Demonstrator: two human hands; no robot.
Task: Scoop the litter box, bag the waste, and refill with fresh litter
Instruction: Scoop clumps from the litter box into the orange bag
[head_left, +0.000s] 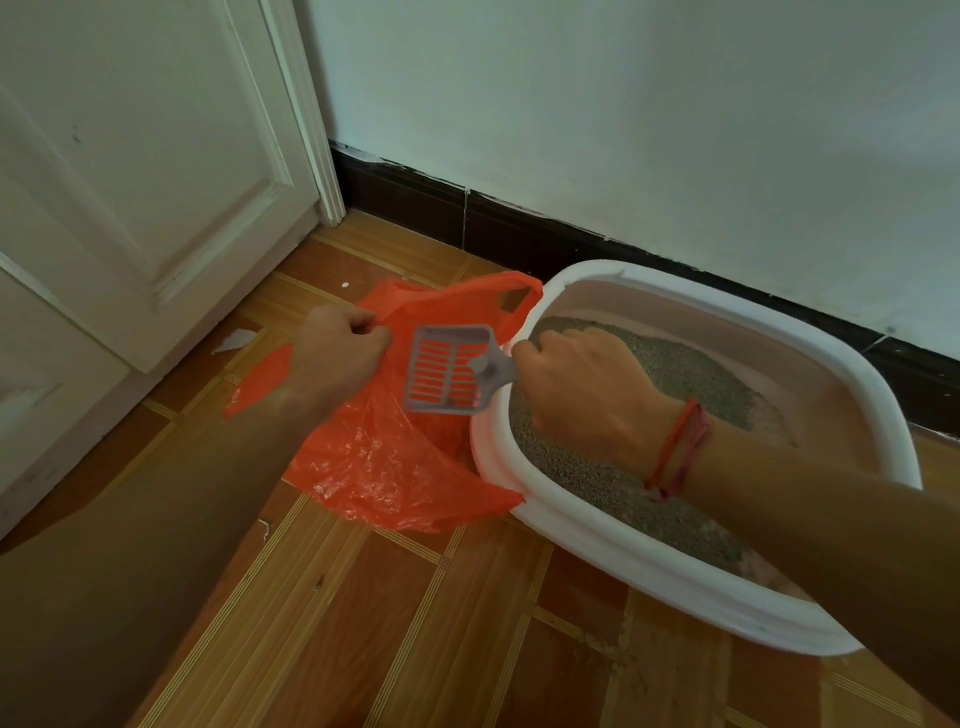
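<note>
Scoop (447, 371) of grey hard plastic, with a flat rectangular pan cut by rows of narrow slots and a low raised lip, sits out over the bag, and orange shows straight through those slots. The right hand (582, 395) has it by the handle, fingers clenched tight around the stub so that most of the handle is buried in the fist. A red braided string bracelet (678, 447) loops that wrist.

Over to the left hand (337, 353): knuckles up, fingers curled in, pinching a gathered edge of the thin orange plastic carrier bag (384, 467). The film is crinkled and glossy, slumped in folds on the floor, one cut-out handle loop lying against the box rim.

Just beside it, touching the bag, sits the white oval plastic litter box (623, 561), with a thick, rounded, stepped rim and smooth pale pinkish inner walls. Inside lies grey granular litter (685, 374), coarse and sandy, heaped unevenly with bare wall showing above it on the far side. The right forearm crosses over the box.

Underneath is glossy brown wood-pattern floor (415, 623) with pale striped inlay bands. A white panelled door (156, 182) stands to the left, a dark baseboard (519, 228) runs behind the box under a pale painted wall (623, 104), and a small white scrap (234, 340) lies near the door.
</note>
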